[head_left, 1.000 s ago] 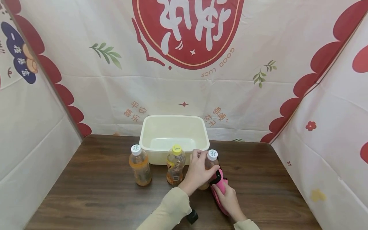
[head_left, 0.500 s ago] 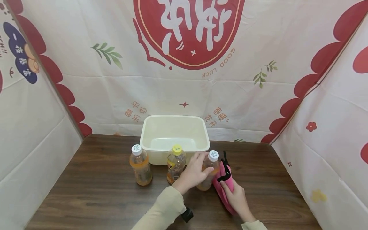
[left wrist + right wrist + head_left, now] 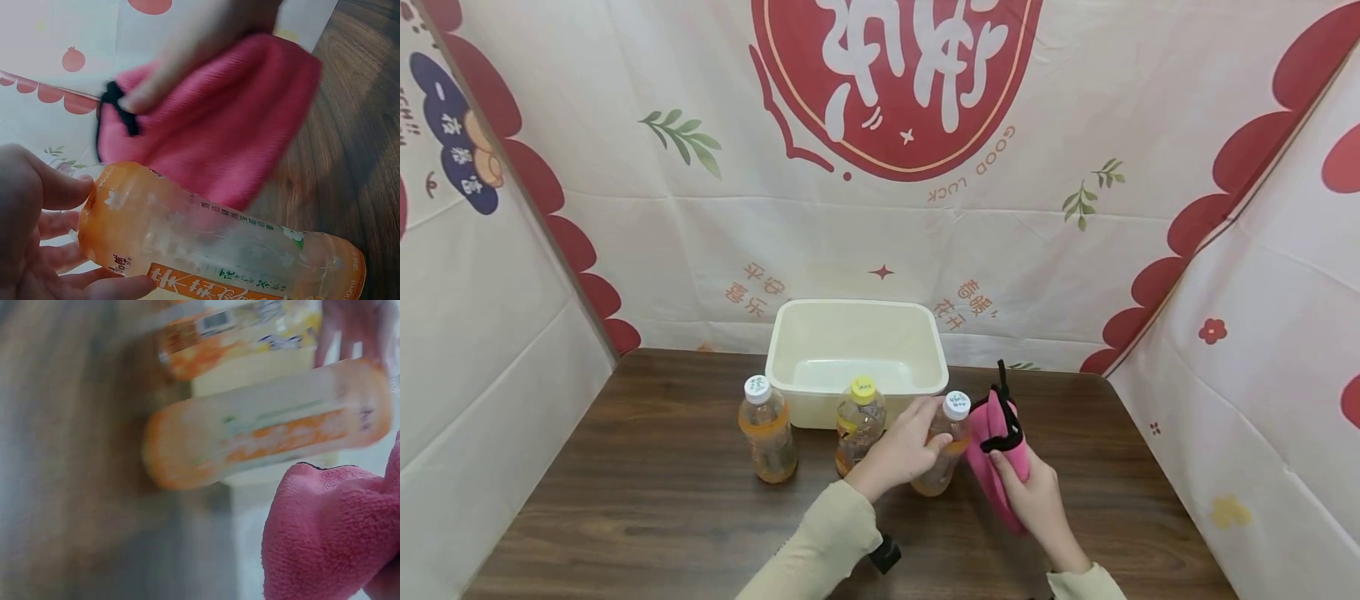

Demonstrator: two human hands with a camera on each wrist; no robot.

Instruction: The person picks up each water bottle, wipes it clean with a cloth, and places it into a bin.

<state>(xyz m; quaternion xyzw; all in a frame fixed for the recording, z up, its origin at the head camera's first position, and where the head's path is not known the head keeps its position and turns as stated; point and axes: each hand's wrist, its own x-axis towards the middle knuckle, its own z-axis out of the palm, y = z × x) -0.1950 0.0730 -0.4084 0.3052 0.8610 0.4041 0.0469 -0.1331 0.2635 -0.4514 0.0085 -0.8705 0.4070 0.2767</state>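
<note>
- Bottle (image 3: 943, 464), rightmost of three, on the surface (image 3: 625, 500), my left hand (image 3: 904, 450) curled round it.
- Pink cloth (image 3: 988, 462) pinched in my right hand (image 3: 1033, 493), just beside.
- Wiping seems the step; the next stroke likely needs a steady hold.

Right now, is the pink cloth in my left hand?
No, your right hand grips the pink cloth, while your left hand holds a white-capped bottle.
</note>
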